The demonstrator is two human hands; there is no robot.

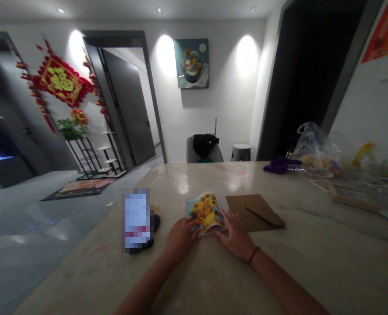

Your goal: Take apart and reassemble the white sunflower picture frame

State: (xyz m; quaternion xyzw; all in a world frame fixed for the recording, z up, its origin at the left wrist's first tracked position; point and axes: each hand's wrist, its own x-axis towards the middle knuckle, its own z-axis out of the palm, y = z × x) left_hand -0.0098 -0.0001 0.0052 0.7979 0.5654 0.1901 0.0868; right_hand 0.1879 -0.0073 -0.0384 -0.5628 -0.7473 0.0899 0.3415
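Observation:
A sunflower picture card point(207, 210) lies bowed upward on the table, with a clear plastic sleeve point(223, 202) around or under it; which of the two I cannot tell. My left hand point(181, 236) is closed on the card's lower left edge, fingertips on the printed face. On the other side, my right hand point(236, 236) grips the sleeve at its right edge, thumb below and fingers above. A brown kraft envelope point(258, 212) with a pointed flap rests just right of the card, partly behind my right hand.
To the left stands a phone point(137, 221) with a blurred screen, on a dark stand point(155, 224). A purple cloth point(281, 165), a clear plastic bag point(315, 146) and a wooden frame point(351, 197) lie at the right of the marble-look table point(200, 284). Beyond it is a chair point(190, 151).

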